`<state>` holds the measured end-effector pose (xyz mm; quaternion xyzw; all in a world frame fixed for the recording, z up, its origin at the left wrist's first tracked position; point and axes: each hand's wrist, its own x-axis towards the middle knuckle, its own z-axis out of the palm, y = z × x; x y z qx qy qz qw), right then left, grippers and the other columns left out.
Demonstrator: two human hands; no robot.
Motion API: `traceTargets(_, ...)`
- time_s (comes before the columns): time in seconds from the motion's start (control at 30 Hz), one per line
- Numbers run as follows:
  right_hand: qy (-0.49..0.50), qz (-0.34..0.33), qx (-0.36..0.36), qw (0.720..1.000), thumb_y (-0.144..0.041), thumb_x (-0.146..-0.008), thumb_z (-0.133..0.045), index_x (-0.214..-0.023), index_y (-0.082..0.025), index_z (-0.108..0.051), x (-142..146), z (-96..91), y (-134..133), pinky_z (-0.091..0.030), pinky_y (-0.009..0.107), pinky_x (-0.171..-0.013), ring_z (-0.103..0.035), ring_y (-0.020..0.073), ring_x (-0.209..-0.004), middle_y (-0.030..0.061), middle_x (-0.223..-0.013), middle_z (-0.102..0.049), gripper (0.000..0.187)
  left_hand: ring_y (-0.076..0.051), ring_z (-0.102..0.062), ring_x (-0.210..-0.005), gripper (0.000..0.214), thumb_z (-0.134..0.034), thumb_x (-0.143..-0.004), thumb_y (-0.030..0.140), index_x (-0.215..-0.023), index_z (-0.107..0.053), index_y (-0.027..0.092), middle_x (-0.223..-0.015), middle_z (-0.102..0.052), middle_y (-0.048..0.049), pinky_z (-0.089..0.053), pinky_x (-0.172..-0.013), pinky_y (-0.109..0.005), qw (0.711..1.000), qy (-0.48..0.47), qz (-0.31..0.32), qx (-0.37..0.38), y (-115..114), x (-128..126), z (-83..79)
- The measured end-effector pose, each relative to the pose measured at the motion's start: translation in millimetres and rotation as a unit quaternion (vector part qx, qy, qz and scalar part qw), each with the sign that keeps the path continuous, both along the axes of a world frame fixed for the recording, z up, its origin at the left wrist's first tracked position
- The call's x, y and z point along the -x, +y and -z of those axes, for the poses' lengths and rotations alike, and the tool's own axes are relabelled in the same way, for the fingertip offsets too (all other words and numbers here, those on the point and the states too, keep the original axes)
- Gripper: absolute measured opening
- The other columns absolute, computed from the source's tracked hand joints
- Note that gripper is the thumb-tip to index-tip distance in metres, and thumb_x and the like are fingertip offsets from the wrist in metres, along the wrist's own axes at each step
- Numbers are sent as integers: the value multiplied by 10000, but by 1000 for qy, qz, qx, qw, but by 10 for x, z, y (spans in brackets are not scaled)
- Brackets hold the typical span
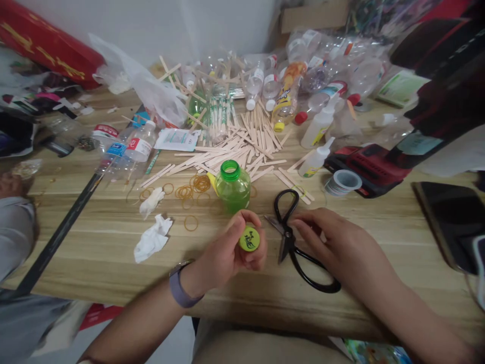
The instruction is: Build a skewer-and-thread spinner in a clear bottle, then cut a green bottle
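Observation:
My left hand [231, 250] is closed round a yellow-green bottle cap [249, 238], its printed top facing me. Just beyond it a green plastic bottle [232, 186] stands on the wooden table [94, 242] with its mouth uncovered. My right hand [333, 245] rests on black scissors [293, 242], fingers curled over them near the pivot. The scissors lie flat with the blades pointing left.
Wooden sticks [242, 144], rubber bands [189, 192], crumpled tissue [153, 237] and several plastic bottles [129, 149] litter the far table. Glue bottles [316, 159], a tape roll [343, 182] and a red tool [369, 167] lie right. A dark tablet [449, 220] sits at right. Another person's arm [15, 222] is at left.

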<state>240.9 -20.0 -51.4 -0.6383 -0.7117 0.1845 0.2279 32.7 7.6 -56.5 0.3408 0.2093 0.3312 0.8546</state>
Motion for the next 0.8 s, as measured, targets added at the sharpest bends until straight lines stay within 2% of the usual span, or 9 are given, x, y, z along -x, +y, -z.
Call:
traceTargets(0.07,44,-29,-41,998,-324,-946,-472,-868,-210,-640,125,-80,-38,-428,271,-543,-616,178,-615,36,-718,-658,218,-88,-252,-440,405,-501,-891,642,-966,-452,247,-513,-374,101,-278,-473,-202,1000,26,-11,2,-6,-11,10)
traceTargets(0.13,86,-66,-53,993,-313,-954,-492,-939,-208,-644,259,-146,-55,-419,250,-523,-595,154,-596,25,-728,-654,186,-86,-282,-457,476,-512,-858,690,-1038,-458,253,-533,-393,100,-287,-486,-196,998,56,-18,15,-16,-9,15)
traceTargets(0.23,125,-119,-28,985,-320,-933,-561,-1036,-205,-650,406,-178,-34,-440,247,-564,-612,155,-672,37,-819,-664,178,-91,-403,-554,569,-559,-799,726,-1121,-485,263,-737,-531,42,-338,-529,-203,992,116,-16,40,-32,17,24)
traceTargets(0.33,175,-146,10,974,-257,-925,-574,-1058,-200,-655,453,-145,5,-475,254,-647,-636,153,-760,51,-931,-681,166,-95,-419,-605,590,-555,-791,734,-1137,-532,258,-852,-541,2,-326,-528,-205,988,152,0,38,-44,39,52)
traceTargets(0.47,201,-152,5,968,-199,-941,-533,-991,-174,-656,437,-116,-3,-490,277,-776,-652,172,-910,73,-1010,-695,135,-95,-353,-579,552,-554,-821,701,-1093,-600,223,-758,-490,14,-288,-505,-209,990,137,10,24,-63,17,103)
traceTargets(0.63,131,-106,-31,985,-226,-936,-554,-1012,-167,-670,418,-153,-80,-446,262,-616,-607,168,-714,43,-827,-645,151,-91,-370,-581,453,-622,-827,630,-860,-646,179,-668,-448,32,-333,-554,-211,993,75,3,86,-129,-46,112)
traceTargets(0.73,144,-105,-37,983,-234,-942,-548,-1033,-173,-678,337,-181,-112,-446,265,-614,-615,174,-714,38,-818,-636,170,-87,-391,-581,418,-668,-815,589,-821,-641,172,-667,-456,31,-340,-563,-214,991,47,5,128,-164,-96,72)
traceTargets(0.8,147,-104,-36,983,-259,-937,-561,-1030,-176,-682,231,-203,-124,-449,269,-611,-624,183,-724,41,-826,-637,173,-80,-380,-573,410,-689,-806,574,-862,-657,168,-681,-462,32,-328,-551,-209,991,33,9,129,-175,-137,26)
